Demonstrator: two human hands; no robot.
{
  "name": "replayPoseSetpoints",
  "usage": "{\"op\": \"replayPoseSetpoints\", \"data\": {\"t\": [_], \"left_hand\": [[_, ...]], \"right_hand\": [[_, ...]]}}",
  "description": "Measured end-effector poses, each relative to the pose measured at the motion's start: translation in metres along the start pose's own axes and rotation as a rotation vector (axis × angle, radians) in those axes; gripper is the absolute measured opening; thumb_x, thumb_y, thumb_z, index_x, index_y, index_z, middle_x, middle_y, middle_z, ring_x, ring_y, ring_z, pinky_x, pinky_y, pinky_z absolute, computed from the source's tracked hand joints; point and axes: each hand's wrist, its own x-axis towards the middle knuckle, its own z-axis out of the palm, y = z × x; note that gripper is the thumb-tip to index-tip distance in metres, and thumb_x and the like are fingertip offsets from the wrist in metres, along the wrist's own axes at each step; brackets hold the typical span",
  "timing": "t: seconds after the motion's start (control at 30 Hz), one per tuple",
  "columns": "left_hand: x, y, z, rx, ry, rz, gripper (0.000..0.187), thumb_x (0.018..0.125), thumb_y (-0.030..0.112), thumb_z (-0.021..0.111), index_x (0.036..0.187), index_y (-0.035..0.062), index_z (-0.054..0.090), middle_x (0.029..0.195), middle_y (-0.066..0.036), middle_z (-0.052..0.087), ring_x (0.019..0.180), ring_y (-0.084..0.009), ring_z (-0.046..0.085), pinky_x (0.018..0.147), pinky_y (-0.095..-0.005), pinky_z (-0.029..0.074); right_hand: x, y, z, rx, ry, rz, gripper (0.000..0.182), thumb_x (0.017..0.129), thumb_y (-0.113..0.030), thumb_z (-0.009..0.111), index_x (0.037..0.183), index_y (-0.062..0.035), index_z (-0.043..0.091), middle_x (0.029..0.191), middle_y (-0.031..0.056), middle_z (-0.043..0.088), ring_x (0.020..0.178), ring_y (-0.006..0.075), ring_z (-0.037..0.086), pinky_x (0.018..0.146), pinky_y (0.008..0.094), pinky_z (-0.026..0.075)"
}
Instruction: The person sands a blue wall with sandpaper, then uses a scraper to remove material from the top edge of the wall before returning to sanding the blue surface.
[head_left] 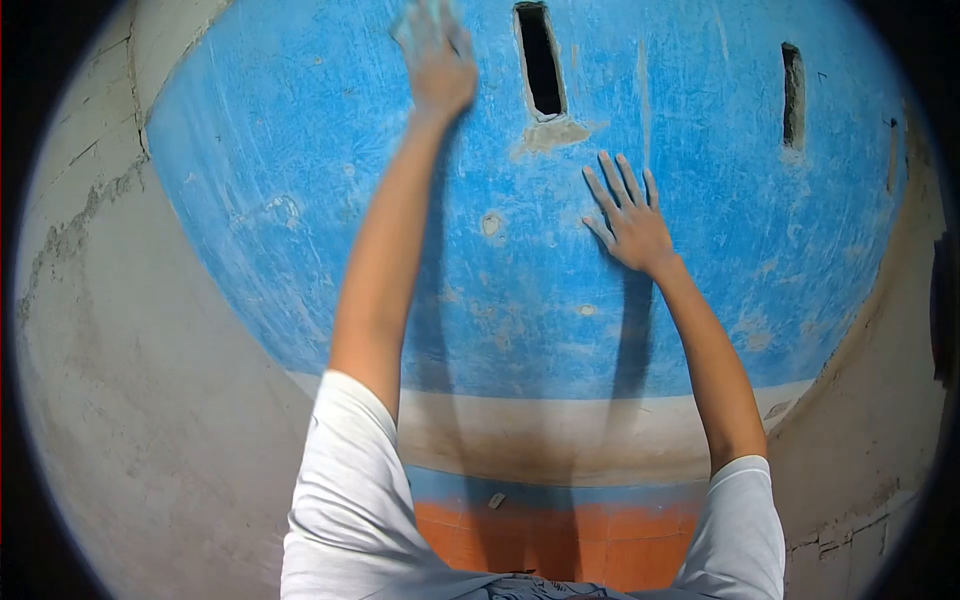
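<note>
Up at the top of the head view, my left hand is against or very near the blue wall, its fingers stretched upward and apart. Motion blurs the fingers, which look pale and bluish; whether anything thin lies under them cannot be made out. Lower and to the right, my right hand rests on the same wall with fingers spread flat and greyish dust on them. It holds nothing visible. The blue paint is scuffed, with whitish scratches and small patches around both hands.
A dark upright slot opens in the wall between the hands, with a bare patch under it. Another slot is further right. Below run a white band and orange floor tiles, with a small pale piece. Grey walls flank both sides.
</note>
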Motion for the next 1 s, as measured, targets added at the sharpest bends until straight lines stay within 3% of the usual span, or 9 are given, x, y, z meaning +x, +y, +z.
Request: {"op": "replayPoseSetpoints", "data": {"t": [0.13,0.27,0.37,0.47,0.57,0.7,0.8,0.9,1.0], "left_hand": [[-0.079,0.007,-0.023,0.103,-0.089,0.174,0.061,0.108,0.032,0.049,0.164,0.0146,0.033,0.166,-0.023,0.033,0.154,-0.0425,0.031,0.126,-0.0529,0.023],[0.032,-0.046,-0.015,-0.041,-0.015,0.115,0.061,0.108,0.031,0.050,0.164,0.0127,0.033,0.166,-0.024,0.033,0.154,-0.0412,0.030,0.125,-0.0547,0.024],[0.071,-0.065,0.012,0.153,0.026,0.141,0.059,0.110,0.031,0.041,0.162,0.0041,0.032,0.167,-0.022,0.031,0.156,-0.0406,0.023,0.129,-0.0512,0.015],[-0.008,-0.013,0.002,0.092,0.081,0.182,0.061,0.108,0.030,0.050,0.163,0.0099,0.033,0.165,-0.025,0.035,0.154,-0.0417,0.031,0.125,-0.0541,0.025],[-0.066,-0.007,-0.022,0.094,-0.088,0.250,0.061,0.108,0.031,0.049,0.162,0.0069,0.033,0.163,-0.027,0.035,0.153,-0.0430,0.030,0.125,-0.0548,0.025],[0.025,-0.041,-0.011,0.093,0.032,0.294,0.061,0.108,0.029,0.051,0.162,0.0089,0.033,0.164,-0.025,0.035,0.153,-0.0433,0.031,0.124,-0.0559,0.025],[0.067,-0.049,0.015,0.163,0.052,0.163,0.060,0.110,0.031,0.041,0.163,0.0045,0.029,0.168,-0.021,0.030,0.157,-0.0396,0.022,0.129,-0.0519,0.015],[-0.005,-0.006,0.008,0.026,0.122,0.175,0.060,0.108,0.030,0.051,0.162,0.0100,0.034,0.163,-0.024,0.038,0.150,-0.0442,0.036,0.124,-0.0550,0.026],[-0.076,0.002,-0.024,0.006,-0.087,0.230,0.058,0.108,0.035,0.049,0.160,0.0138,0.037,0.164,-0.022,0.036,0.153,-0.0398,0.034,0.125,-0.0551,0.024]], "right_hand": [[-0.001,-0.003,-0.001,-0.010,-0.006,0.020,0.072,0.105,-0.056,0.046,0.168,-0.0323,0.019,0.176,-0.0001,0.014,0.161,0.0263,0.013,0.130,0.0590,0.011],[-0.003,-0.005,0.000,-0.004,-0.007,0.024,0.071,0.106,-0.055,0.046,0.168,-0.0317,0.021,0.176,0.0001,0.015,0.161,0.0263,0.014,0.130,0.0594,0.011],[0.001,-0.002,0.000,-0.005,0.010,0.022,0.071,0.105,-0.054,0.047,0.168,-0.0310,0.022,0.176,0.0004,0.016,0.161,0.0263,0.015,0.129,0.0592,0.012],[-0.001,-0.004,0.000,-0.009,0.008,0.013,0.071,0.105,-0.054,0.048,0.168,-0.0304,0.022,0.176,0.0008,0.016,0.161,0.0264,0.015,0.129,0.0594,0.012],[-0.003,-0.003,-0.001,-0.014,-0.006,0.011,0.073,0.105,-0.054,0.048,0.168,-0.0302,0.020,0.176,0.0012,0.016,0.161,0.0271,0.015,0.129,0.0595,0.012],[-0.004,-0.003,-0.001,-0.015,-0.032,0.005,0.073,0.105,-0.054,0.047,0.168,-0.0303,0.018,0.176,0.0014,0.015,0.162,0.0278,0.013,0.129,0.0597,0.011],[0.000,0.001,-0.003,-0.026,-0.031,0.013,0.073,0.106,-0.054,0.047,0.168,-0.0304,0.017,0.176,0.0011,0.014,0.162,0.0278,0.013,0.129,0.0600,0.010],[0.000,-0.001,-0.001,-0.015,-0.032,0.009,0.073,0.106,-0.054,0.046,0.169,-0.0304,0.016,0.176,0.0011,0.013,0.162,0.0276,0.012,0.130,0.0602,0.009],[-0.003,-0.004,-0.003,-0.017,-0.057,0.009,0.073,0.106,-0.055,0.045,0.169,-0.0304,0.016,0.176,0.0014,0.012,0.162,0.0278,0.012,0.130,0.0601,0.009]]}}
